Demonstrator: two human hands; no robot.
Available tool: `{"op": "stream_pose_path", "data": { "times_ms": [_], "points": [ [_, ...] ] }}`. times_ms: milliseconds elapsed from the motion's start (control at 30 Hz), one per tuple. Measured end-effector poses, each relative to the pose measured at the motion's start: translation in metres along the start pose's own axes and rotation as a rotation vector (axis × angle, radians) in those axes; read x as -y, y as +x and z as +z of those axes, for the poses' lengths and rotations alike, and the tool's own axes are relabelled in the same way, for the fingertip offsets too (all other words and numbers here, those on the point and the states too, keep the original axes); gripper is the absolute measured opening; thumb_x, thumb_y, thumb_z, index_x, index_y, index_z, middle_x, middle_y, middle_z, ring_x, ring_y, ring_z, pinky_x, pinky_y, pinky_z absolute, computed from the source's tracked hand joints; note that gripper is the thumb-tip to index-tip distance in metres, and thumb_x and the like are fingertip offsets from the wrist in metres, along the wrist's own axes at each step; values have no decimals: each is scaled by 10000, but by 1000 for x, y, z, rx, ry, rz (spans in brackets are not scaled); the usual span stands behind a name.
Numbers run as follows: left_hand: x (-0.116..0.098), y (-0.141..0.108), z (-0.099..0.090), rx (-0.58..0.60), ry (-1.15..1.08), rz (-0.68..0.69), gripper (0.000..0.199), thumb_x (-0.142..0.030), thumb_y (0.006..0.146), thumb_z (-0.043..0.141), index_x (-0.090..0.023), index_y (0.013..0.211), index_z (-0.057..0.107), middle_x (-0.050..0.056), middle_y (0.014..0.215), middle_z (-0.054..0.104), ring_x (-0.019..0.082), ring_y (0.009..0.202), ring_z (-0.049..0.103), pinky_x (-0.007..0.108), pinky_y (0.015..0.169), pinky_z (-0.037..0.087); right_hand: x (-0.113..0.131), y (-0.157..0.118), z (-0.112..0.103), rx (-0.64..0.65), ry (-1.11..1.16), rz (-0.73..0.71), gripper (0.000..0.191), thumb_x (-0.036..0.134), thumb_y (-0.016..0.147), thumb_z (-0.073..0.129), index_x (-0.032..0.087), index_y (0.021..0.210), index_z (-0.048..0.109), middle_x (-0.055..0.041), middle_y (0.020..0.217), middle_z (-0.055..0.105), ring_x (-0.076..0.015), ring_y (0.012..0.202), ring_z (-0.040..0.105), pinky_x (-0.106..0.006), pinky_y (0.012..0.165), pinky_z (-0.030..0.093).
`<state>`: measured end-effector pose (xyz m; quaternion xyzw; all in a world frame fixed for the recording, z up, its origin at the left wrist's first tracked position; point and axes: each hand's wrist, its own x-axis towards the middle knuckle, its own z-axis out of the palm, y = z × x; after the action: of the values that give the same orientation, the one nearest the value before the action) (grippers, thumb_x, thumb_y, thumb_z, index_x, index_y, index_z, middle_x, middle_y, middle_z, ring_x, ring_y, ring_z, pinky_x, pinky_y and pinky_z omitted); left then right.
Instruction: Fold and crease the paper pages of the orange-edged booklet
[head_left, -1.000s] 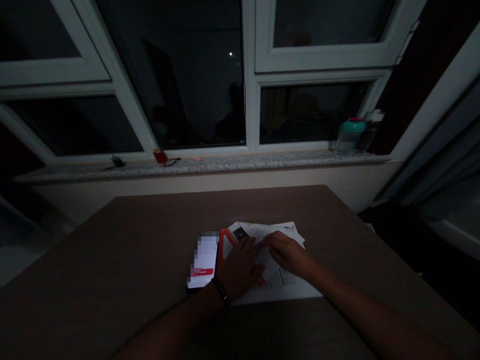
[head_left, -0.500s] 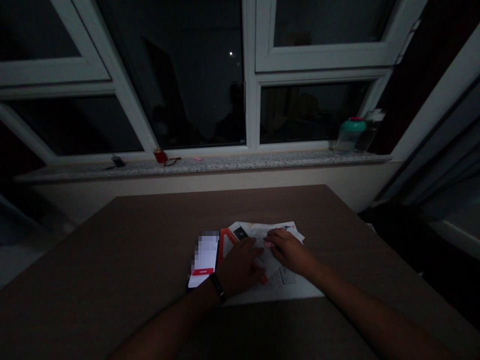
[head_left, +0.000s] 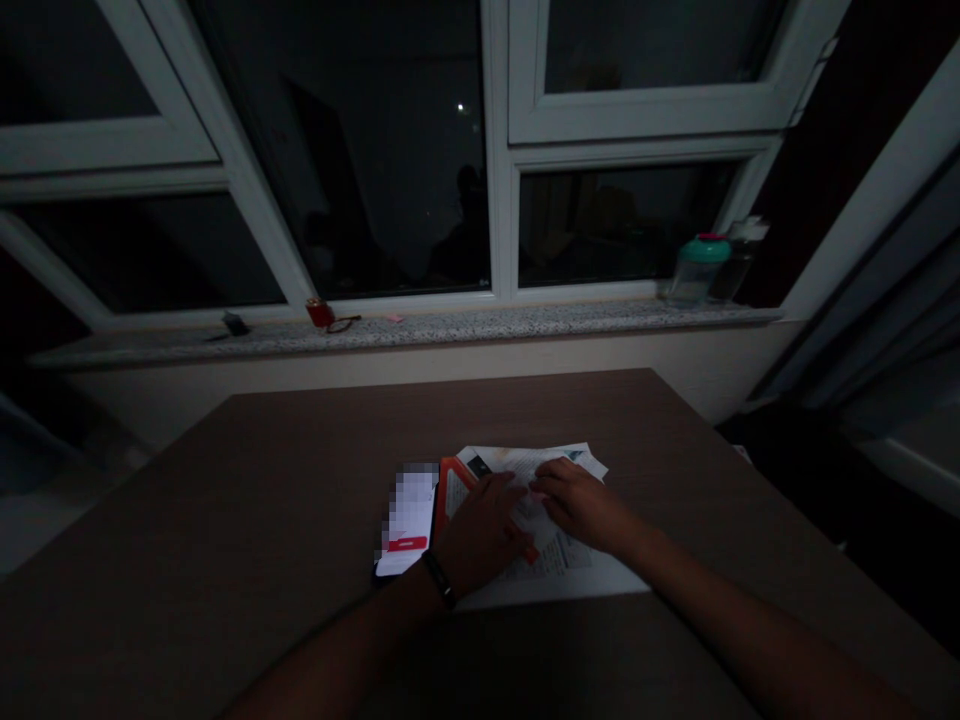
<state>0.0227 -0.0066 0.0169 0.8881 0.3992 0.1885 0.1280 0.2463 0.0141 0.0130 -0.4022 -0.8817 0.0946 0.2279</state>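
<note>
Printed paper sheets [head_left: 570,580] lie on the brown table, an orange-and-white printed piece [head_left: 456,478] at their left. Across them rests my left hand [head_left: 480,535], open, fingers stretched forward and a dark band on its wrist. A small orange-red item [head_left: 531,553] shows by its thumb; its kind is unclear. My right hand [head_left: 577,503] bends over the sheets with its fingers curled together. A small pinkish thing [head_left: 537,494] shows at those fingertips, too dim to name. Left of the sheets lies a phone [head_left: 412,520] with a lit screen, partly blurred.
Beyond the table [head_left: 315,460] runs a speckled stone windowsill [head_left: 465,325]. On it stand a teal-lidded bottle [head_left: 701,270], another clear bottle [head_left: 742,255], a small red container [head_left: 319,313] and a small dark bottle [head_left: 235,323]. A grey curtain [head_left: 885,320] hangs at the right.
My right hand's fingertips have shifted slightly over the paper, and less of the pinkish thing shows. My left hand stays almost in place. The view has moved very little.
</note>
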Motion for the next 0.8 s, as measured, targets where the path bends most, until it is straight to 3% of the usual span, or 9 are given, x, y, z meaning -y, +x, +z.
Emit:
{"op": "stream_pose_path", "data": {
  "times_ms": [133,467,800],
  "points": [
    [-1,0,1,-3,21,-7,490,-260,841,702,-210,1285,503,112,1408,457,294,1322,403,483,1075,395,5,-2,-4,29,0,-13,265,95,854,544,188,1063,679,-92,1040,599,-239,1022,545,-391,907,466],
    [10,0,9,-45,113,-16,430,-254,911,595,-205,1326,492,123,1419,451,303,1327,397,511,1077,376,-4,2,11,-53,25,-16,296,175,936,519,178,1211,627,-125,1195,599,-249,1133,535,-415,972,467],
    [0,4,3,-46,130,5,191,-198,909,601,-197,1100,602,77,1207,556,255,1139,518,434,996,433,7,2,1,11,-17,-54,223,175,940,522,185,1117,657,-93,1014,627,-235,1005,554,-394,897,468]
  ]
}}
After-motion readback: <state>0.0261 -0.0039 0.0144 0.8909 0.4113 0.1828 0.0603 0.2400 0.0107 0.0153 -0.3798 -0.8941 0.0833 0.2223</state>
